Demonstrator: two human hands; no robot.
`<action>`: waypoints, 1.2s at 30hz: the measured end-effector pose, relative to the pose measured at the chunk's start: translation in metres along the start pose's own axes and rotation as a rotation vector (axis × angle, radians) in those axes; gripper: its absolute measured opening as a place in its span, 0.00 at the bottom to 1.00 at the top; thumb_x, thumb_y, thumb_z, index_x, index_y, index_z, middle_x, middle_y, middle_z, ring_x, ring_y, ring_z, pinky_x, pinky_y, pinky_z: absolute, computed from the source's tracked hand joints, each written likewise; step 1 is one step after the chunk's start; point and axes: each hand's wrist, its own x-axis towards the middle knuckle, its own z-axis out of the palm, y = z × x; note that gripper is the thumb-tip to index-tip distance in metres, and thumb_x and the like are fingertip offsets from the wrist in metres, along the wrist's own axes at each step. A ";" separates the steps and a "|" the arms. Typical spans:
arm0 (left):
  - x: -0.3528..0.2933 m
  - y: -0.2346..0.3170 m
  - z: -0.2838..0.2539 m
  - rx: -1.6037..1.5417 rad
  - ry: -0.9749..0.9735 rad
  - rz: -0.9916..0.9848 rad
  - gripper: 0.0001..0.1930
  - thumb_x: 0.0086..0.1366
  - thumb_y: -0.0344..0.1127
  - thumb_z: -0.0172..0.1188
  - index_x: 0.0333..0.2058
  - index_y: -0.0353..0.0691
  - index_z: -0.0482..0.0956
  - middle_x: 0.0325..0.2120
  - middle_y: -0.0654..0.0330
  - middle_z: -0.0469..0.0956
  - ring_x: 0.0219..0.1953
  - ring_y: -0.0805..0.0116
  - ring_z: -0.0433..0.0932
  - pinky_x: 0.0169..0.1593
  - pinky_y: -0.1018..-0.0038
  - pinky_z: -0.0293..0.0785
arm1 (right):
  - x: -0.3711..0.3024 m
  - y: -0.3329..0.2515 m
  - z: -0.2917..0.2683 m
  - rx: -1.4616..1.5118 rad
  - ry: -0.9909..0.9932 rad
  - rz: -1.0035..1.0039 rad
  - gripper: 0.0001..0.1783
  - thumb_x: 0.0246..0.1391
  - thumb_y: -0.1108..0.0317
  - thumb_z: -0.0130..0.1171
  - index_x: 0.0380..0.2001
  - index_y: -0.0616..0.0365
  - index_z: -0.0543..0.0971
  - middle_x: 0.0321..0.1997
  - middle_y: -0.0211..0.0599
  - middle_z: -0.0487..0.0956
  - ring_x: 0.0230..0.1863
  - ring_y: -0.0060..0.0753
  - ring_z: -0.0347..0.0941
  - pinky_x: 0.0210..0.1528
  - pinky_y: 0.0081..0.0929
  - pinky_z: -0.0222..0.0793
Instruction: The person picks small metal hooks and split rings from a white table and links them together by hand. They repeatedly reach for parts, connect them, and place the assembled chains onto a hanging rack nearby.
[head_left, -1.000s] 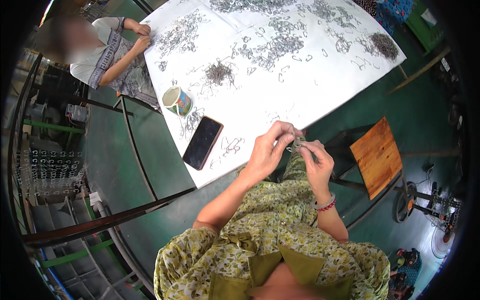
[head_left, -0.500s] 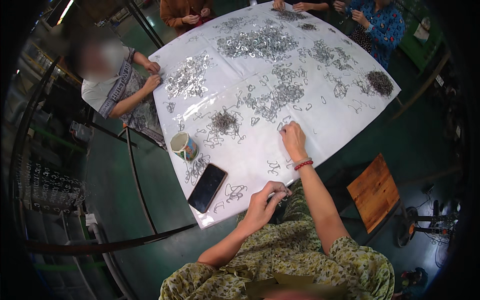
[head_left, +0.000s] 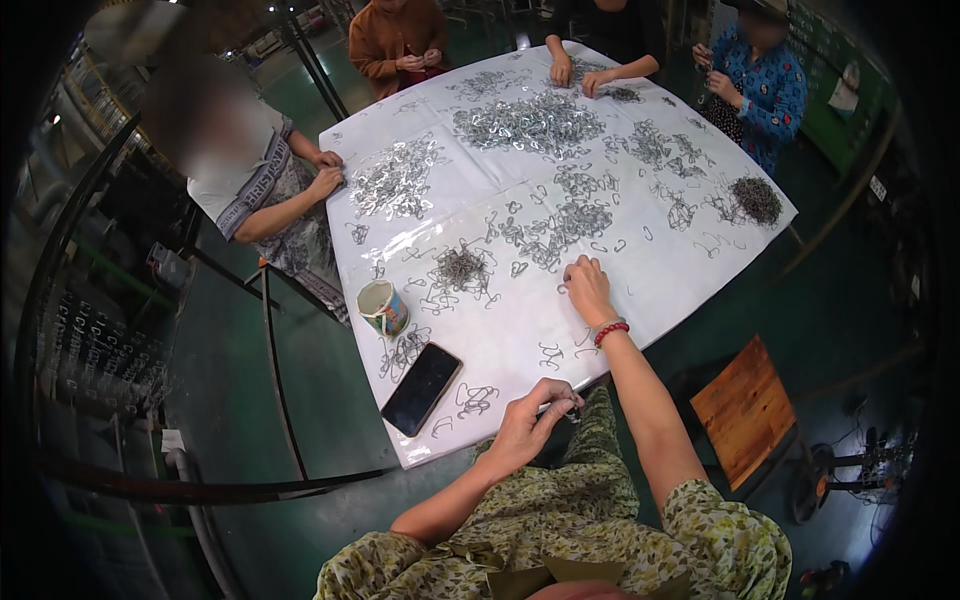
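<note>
Near the table's front edge, my left hand (head_left: pixel 538 418) is closed in a pinch, a small metal hook (head_left: pixel 573 411) showing at its fingertips. My right hand (head_left: pixel 590 292) reaches over the white tabletop with palm down and fingers slightly apart and bent. Its fingertips are at the surface beside a loose silver wire clip (head_left: pixel 563 290). Just beyond it lies a scattered group of silver clips (head_left: pixel 580 220). Several thin wire hooks (head_left: pixel 551 355) rest on the sheet between my two hands.
A phone (head_left: pixel 422 389), a paper cup (head_left: pixel 383 308) and a dark hook pile (head_left: pixel 460 268) are on the left. A large clip heap (head_left: pixel 530 125) occupies the far middle, a hook pile (head_left: pixel 757 201) the right corner. Co-workers' hands (head_left: pixel 328 172) work around the table; a wooden board (head_left: pixel 743 410) stands right.
The view has shifted a little, bringing more of the far co-workers in. My right hand's fingers have spread slightly over the table. My left hand keeps its pinch near the edge.
</note>
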 end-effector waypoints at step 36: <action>0.090 -0.094 -0.100 0.883 0.396 -0.144 0.10 0.62 0.36 0.62 0.39 0.38 0.83 0.37 0.50 0.81 0.40 0.50 0.79 0.43 0.59 0.76 | -0.185 -0.075 -0.193 0.699 0.117 0.213 0.06 0.47 0.78 0.68 0.30 0.65 0.82 0.24 0.32 0.82 0.23 0.17 0.74 0.26 0.17 0.67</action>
